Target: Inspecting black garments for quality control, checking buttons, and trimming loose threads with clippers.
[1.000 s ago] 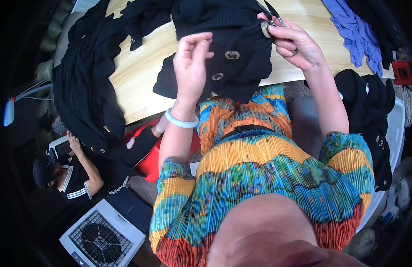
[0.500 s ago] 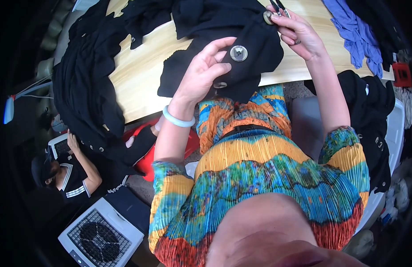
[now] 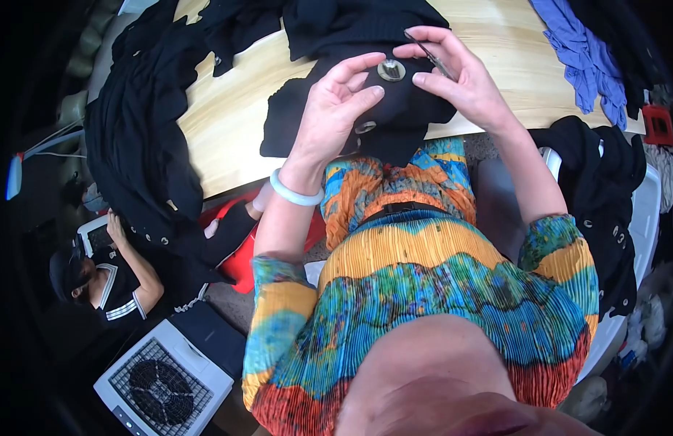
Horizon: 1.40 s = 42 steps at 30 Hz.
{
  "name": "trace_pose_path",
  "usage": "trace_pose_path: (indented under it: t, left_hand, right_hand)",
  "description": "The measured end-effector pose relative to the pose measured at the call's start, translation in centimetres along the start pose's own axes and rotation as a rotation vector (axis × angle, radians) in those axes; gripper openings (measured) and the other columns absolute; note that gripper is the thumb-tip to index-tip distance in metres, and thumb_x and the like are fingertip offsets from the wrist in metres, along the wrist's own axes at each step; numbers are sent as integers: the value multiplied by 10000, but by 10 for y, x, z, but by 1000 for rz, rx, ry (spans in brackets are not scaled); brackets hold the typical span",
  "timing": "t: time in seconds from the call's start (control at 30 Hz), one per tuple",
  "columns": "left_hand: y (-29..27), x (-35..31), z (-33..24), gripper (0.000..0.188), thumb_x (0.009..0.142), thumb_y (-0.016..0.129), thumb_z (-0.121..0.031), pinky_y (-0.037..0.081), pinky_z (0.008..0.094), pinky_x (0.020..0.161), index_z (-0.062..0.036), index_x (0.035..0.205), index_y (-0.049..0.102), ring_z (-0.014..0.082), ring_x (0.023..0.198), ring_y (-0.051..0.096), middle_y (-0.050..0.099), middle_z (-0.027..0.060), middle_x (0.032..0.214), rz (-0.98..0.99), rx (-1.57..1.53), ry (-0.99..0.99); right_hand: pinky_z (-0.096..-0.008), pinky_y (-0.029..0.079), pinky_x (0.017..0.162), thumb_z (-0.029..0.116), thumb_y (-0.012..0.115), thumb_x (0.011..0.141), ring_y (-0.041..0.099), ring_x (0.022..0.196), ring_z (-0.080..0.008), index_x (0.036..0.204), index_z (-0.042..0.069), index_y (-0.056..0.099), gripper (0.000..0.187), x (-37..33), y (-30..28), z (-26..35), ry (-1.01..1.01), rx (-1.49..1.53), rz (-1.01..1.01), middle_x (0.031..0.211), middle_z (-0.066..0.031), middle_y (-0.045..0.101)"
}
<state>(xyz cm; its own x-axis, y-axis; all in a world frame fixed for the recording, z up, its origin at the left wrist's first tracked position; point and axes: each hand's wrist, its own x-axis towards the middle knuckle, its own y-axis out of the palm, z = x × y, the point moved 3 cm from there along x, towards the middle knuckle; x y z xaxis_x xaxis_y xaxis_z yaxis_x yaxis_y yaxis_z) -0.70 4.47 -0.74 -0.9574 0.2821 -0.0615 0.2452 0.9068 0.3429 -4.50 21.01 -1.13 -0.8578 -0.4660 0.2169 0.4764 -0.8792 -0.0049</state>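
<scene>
A black knit garment (image 3: 416,109) lies over the table's near edge, with a large pale-rimmed button (image 3: 391,70) on its front. Another button (image 3: 365,128), seen at a slant, sits lower on it. My left hand (image 3: 335,102) rests at the garment's left, thumb and index finger spread just beside the large button and nothing visible between them. On the other side of that button, my right hand (image 3: 460,76) is closed on slim dark thread snips (image 3: 432,58), their tip pointing up and left over the cloth.
More black garments (image 3: 143,116) are heaped along the left of the wooden table (image 3: 234,109). Blue cloth (image 3: 569,51) lies at the far right. A pale bin (image 3: 645,218) with black knitwear stands by my right. A seated person (image 3: 118,283) and a fan unit (image 3: 162,385) are at lower left.
My right hand has come down and left with the thread snips, from the far right to beside the large button. The large button has shifted slightly upward; my left hand has barely moved.
</scene>
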Motion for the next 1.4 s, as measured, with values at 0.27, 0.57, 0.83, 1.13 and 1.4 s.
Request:
trace_pose_path:
  t: [0.27, 0.57, 0.83, 1.13, 1.4]
  left_hand:
    - [-18, 0, 15, 191, 783, 577, 2, 450, 182, 735, 28, 971, 598, 99, 808, 573, 616, 63, 892, -318, 331, 186]
    - [-26, 2, 25, 99, 740, 605, 0, 457, 210, 600, -7, 836, 628, 123, 673, 589, 620, 76, 756, -386, 774, 491]
    - [-28, 2, 2, 59, 745, 572, -52, 391, 165, 514, 6, 757, 567, 41, 588, 488, 601, 26, 853, -244, 953, 229]
    - [-33, 2, 0, 73, 817, 491, -92, 424, 144, 481, -49, 787, 542, 34, 624, 501, 585, 101, 976, -97, 399, -141]
    - [-27, 1, 2, 107, 838, 450, -72, 519, 226, 636, -51, 779, 537, 74, 765, 546, 536, 128, 1052, -80, 239, -225]
  right_hand:
    - [-250, 423, 761, 198, 614, 774, 547, 901, -138, 1102, 54, 474, 385, -5, 10, -27, 27, -254, -98, 941, -56, 581]
    - [-297, 455, 731, 246, 583, 787, 585, 847, -199, 1046, 37, 486, 346, -3, 16, -21, -4, -479, -110, 900, -107, 585]
    - [-330, 441, 602, 278, 567, 786, 572, 646, -233, 908, 37, 514, 275, -13, 20, -16, -16, -645, 73, 697, -96, 564]
    - [-284, 396, 533, 232, 593, 769, 502, 563, -172, 887, 19, 520, 255, -9, 24, -12, -74, -643, 91, 624, -74, 501]
    - [-352, 437, 580, 256, 574, 773, 571, 626, -287, 861, 5, 525, 270, -6, 25, -11, 17, -611, 146, 659, -153, 557]
